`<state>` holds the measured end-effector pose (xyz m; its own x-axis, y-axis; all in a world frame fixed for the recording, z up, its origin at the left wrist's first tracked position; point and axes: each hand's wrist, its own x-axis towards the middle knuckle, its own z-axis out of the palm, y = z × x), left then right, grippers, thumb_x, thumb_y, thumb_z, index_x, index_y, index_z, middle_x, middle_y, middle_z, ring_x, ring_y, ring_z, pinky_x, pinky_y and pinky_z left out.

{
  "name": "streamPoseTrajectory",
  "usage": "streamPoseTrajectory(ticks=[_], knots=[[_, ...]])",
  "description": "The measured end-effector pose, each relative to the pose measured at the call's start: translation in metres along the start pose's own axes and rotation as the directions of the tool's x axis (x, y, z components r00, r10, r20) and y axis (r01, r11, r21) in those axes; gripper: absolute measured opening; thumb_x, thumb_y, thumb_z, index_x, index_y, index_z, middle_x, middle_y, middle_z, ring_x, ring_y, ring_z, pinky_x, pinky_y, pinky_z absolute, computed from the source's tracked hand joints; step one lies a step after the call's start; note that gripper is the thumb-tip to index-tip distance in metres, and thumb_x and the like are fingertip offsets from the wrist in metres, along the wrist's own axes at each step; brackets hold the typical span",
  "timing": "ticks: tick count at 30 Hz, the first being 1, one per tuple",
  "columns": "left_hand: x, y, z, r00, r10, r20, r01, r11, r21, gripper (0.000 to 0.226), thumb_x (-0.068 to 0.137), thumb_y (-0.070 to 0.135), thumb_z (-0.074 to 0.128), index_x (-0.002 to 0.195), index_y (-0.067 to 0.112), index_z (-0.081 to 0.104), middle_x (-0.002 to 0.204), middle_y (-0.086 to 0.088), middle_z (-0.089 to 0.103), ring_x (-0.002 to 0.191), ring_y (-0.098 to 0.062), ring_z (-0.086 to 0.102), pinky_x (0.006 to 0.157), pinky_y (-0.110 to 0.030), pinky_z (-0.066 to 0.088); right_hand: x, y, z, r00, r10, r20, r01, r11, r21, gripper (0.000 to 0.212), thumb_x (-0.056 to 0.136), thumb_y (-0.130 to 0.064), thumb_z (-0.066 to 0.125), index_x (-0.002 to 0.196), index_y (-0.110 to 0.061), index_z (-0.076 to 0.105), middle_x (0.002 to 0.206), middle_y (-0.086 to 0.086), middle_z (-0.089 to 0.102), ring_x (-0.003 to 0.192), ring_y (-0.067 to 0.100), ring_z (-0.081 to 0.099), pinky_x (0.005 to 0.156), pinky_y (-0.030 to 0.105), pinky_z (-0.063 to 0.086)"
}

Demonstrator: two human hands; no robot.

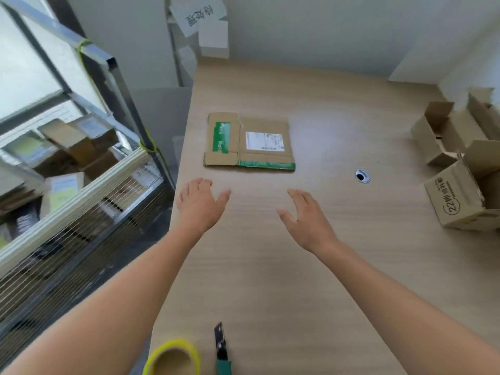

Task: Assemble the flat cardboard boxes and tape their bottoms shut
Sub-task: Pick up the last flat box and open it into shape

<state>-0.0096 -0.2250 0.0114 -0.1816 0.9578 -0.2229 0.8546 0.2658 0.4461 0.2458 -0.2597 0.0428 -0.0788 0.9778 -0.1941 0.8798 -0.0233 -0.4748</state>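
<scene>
While both my hands hung empty over the bench (324,280), nothing had been done to the flat box (249,142) yet. My left hand (201,204) and right hand (305,220) were palm down, fingers loose and spread, holding nothing. Both were just short of the box's near side; I couldn't tell if they touched the benchtop.

The flat box lay in the far left part of the bench, close to the left edge and well apart from the near edge. It was fully collapsed, label side up.

Progress, my read: a few opened boxes (457,204) stood at the right edge, so part of the batch looked assembled. I couldn't tell whether their bottoms were taped. This one needed everything: open it up, fold the bottom flaps, tape them. The tape roll (173,358) and a green-handled cutter (222,347) sat untouched at the near edge, between my forearms.

Orientation: the flat box's long axis ran left to right, roughly parallel to the near edge. Its loose flap end pointed at the left edge. A green strip ran along the side nearest me, and the white label sat on the right half.
</scene>
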Motion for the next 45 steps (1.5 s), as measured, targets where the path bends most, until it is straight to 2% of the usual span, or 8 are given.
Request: streamPoseTrajectory(ticks=[8, 16, 21, 24, 30, 37, 41, 45], knots=[[0.132, 0.014, 0.010, 0.999, -0.038, 0.030, 0.039, 0.999, -0.032, 0.093, 0.089, 0.075, 0.042, 0.149, 0.005, 0.036, 0.154, -0.017, 0.035, 0.145, -0.034, 0.027, 0.120, -0.050, 0.024, 0.124, 0.021, 0.012, 0.988, 0.150, -0.039, -0.146, 0.984, 0.098, 0.071, 0.100, -0.050, 0.050, 0.159, -0.019, 0.024, 0.164, 0.004, 0.021, 0.151, 0.023, 0.022, 0.120, 0.041, 0.028], [0.210, 0.026, 0.037, 0.999, -0.051, -0.015, 0.049, 0.993, -0.103, 0.087, 0.083, 0.078, 0.051, 0.137, 0.010, 0.047, 0.139, -0.014, 0.047, 0.135, -0.033, 0.035, 0.113, -0.050, 0.032, 0.244, 0.038, 0.018, 0.959, 0.282, -0.036, -0.263, 0.928, 0.263, 0.076, 0.096, -0.047, 0.053, 0.159, -0.019, 0.021, 0.157, 0.010, 0.033, 0.147, 0.032, 0.023, 0.117, 0.046, 0.031], [0.210, 0.038, 0.047, 0.987, -0.156, -0.025, 0.145, 0.957, -0.252, 0.115, 0.066, 0.097, 0.041, 0.143, 0.011, 0.043, 0.146, -0.013, 0.038, 0.137, -0.033, 0.033, 0.115, -0.050, 0.031, 0.258, 0.032, 0.032, 0.928, 0.363, -0.083, -0.279, 0.826, 0.489, 0.077, 0.093, -0.051, 0.055, 0.159, -0.027, 0.022, 0.151, 0.007, 0.034, 0.143, 0.031, 0.026, 0.114, 0.048, 0.032], [0.189, 0.037, 0.039, 0.982, -0.190, 0.017, 0.182, 0.908, -0.378, 0.122, 0.058, 0.103, 0.033, 0.143, 0.015, 0.043, 0.143, -0.011, 0.037, 0.133, -0.033, 0.039, 0.114, -0.052, 0.032, 0.234, 0.032, 0.030, 0.920, 0.390, -0.038, -0.265, 0.691, 0.673, 0.087, 0.095, -0.052, 0.055, 0.162, -0.032, 0.004, 0.159, -0.003, 0.016, 0.146, 0.025, 0.027, 0.112, 0.043, 0.031], [0.097, 0.026, 0.034, 0.990, -0.086, 0.108, 0.126, 0.878, -0.462, 0.115, 0.059, 0.093, 0.059, 0.147, 0.023, 0.036, 0.140, -0.004, 0.033, 0.128, -0.030, 0.046, 0.112, -0.046, 0.038, 0.133, 0.022, 0.019, 0.924, 0.382, -0.010, -0.242, 0.607, 0.757, 0.094, 0.090, -0.054, 0.059, 0.162, -0.032, 0.003, 0.152, -0.006, 0.020, 0.142, 0.017, 0.032, 0.113, 0.037, 0.032], [-0.045, 0.023, 0.018, 0.930, 0.274, 0.244, 0.044, 0.577, -0.815, 0.082, 0.084, 0.057, 0.064, 0.152, 0.057, 0.019, 0.144, 0.003, 0.052, 0.115, -0.019, 0.065, 0.088, -0.038, 0.059, -0.025, 0.018, 0.004, 0.921, 0.388, -0.013, -0.220, 0.549, 0.807, 0.091, 0.088, -0.061, 0.057, 0.159, -0.045, 0.003, 0.139, -0.012, 0.025, 0.131, 0.007, 0.030, 0.107, 0.033, 0.021], [-0.139, 0.014, 0.014, 0.902, 0.370, 0.222, -0.058, 0.615, -0.787, 0.064, 0.085, 0.076, 0.052, 0.142, 0.071, 0.023, 0.145, 0.013, 0.051, 0.112, 0.000, 0.064, 0.075, -0.017, 0.057, -0.125, 0.028, -0.003, 0.912, 0.396, 0.111, -0.311, 0.487, 0.817, 0.094, 0.079, -0.075, 0.055, 0.155, -0.055, 0.003, 0.166, -0.006, 0.013, 0.154, 0.021, 0.010, 0.122, 0.058, 0.013], [-0.211, 0.018, 0.018, 0.893, 0.369, 0.257, -0.009, 0.586, -0.811, 0.049, 0.085, 0.062, 0.058, 0.127, 0.065, 0.035, 0.126, 0.001, 0.064, 0.103, -0.015, 0.071, 0.080, -0.037, 0.060, -0.201, 0.037, -0.011, 0.923, 0.366, 0.123, -0.279, 0.412, 0.867, 0.057, 0.084, -0.070, 0.054, 0.138, -0.063, 0.039, 0.155, -0.005, 0.042, 0.147, 0.028, 0.031, 0.113, 0.069, 0.028]])
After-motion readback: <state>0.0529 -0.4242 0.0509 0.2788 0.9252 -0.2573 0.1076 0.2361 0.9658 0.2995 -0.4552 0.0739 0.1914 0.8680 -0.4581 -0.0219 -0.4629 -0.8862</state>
